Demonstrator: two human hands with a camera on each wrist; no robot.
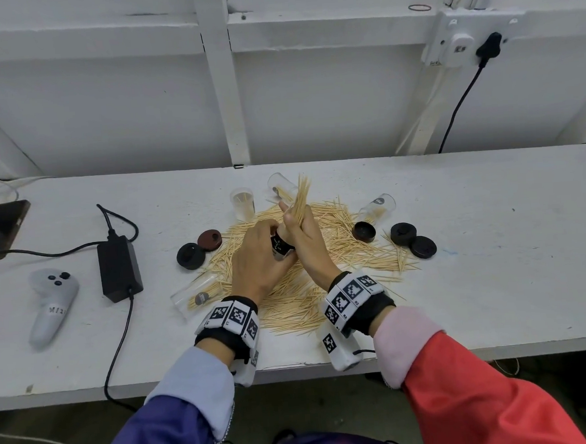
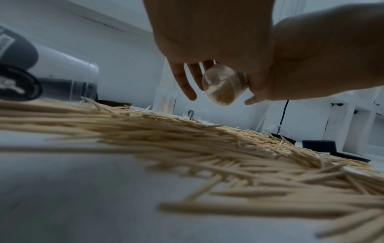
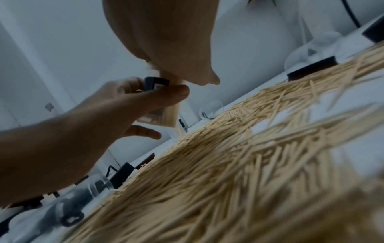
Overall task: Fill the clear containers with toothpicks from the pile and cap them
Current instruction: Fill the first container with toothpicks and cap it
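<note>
Above the toothpick pile (image 1: 298,283) on the white table (image 1: 494,278), the left hand (image 1: 258,258) grips a clear container (image 2: 223,85) while the right hand (image 1: 308,236) clutches a toothpick bundle (image 1: 300,199) feeding into it, with black caps (image 1: 412,240) beside the pile

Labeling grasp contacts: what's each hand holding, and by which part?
Left hand grips a clear container around its side wall. Right hand grips a toothpick bundle around its middle, lower ends inside the container.

White panelled wall (image 1: 140,104), wall socket (image 1: 462,45), white bench (image 1: 492,244), dark floor (image 1: 313,409).
</note>
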